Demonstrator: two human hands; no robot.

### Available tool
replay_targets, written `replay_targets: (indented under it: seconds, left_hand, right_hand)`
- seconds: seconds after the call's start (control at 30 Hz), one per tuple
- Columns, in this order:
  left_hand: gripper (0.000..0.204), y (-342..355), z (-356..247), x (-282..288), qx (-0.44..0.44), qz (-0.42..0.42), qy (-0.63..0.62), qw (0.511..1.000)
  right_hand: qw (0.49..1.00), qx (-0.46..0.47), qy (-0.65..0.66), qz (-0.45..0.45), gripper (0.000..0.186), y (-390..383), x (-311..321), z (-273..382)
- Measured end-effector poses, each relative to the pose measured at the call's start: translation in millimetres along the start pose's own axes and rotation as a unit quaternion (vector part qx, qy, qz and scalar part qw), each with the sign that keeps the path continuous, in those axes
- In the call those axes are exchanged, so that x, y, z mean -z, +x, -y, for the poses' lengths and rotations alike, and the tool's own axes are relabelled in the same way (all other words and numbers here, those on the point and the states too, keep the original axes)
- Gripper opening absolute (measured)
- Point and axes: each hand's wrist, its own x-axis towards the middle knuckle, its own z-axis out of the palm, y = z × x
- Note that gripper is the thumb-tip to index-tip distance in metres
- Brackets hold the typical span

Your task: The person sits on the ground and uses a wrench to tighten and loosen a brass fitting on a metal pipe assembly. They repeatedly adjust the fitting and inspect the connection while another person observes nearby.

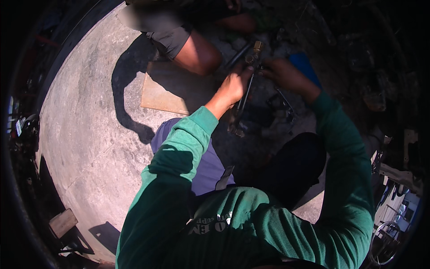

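In the middle, ahead of me, my left hand is closed around a long metal part with a brass-coloured end fitting at its far tip. A thin shiny rod runs from beside that hand toward me, and I cannot tell whether it is one piece with the part. My right hand comes in from the right, its fingers bent at the part just below the fitting. Shadow hides what these fingertips grip, if anything. A dark cylindrical bar lies just left of the fitting. The part's exact kind is not clear.
Another person's bare knee is close beyond my left hand. A flat brown board lies on the sunlit concrete floor. Behind my right hand is a blue object. Dark metal pieces lie below my hands; a wooden block sits lower left.
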Motion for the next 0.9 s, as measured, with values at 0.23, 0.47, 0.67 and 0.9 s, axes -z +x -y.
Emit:
replay_targets:
  seconds: [0.23,0.47,0.67,0.9]
  left_hand:
    - [0.043,1.1,10.9,-2.2,0.016,0.012,-0.063,0.998]
    - [0.032,6.9,21.9,-8.7,0.154,0.011,-0.196,0.968]
    - [0.034,12.5,27.5,-7.7,0.089,0.006,-0.165,0.982]
    - [0.040,4.3,8.7,-9.3,-0.049,-0.040,-0.021,0.998]
  right_hand:
    - [0.979,0.147,-0.006,-0.141,0.017,-1.6,-8.1,-1.1]
    - [0.934,-0.071,0.308,-0.165,0.020,-1.1,-52.3,-10.4]
    - [0.771,-0.174,0.606,-0.087,0.024,1.5,-41.6,-5.3]
    - [0.862,-0.106,0.473,-0.147,0.024,-4.8,-34.8,6.5]
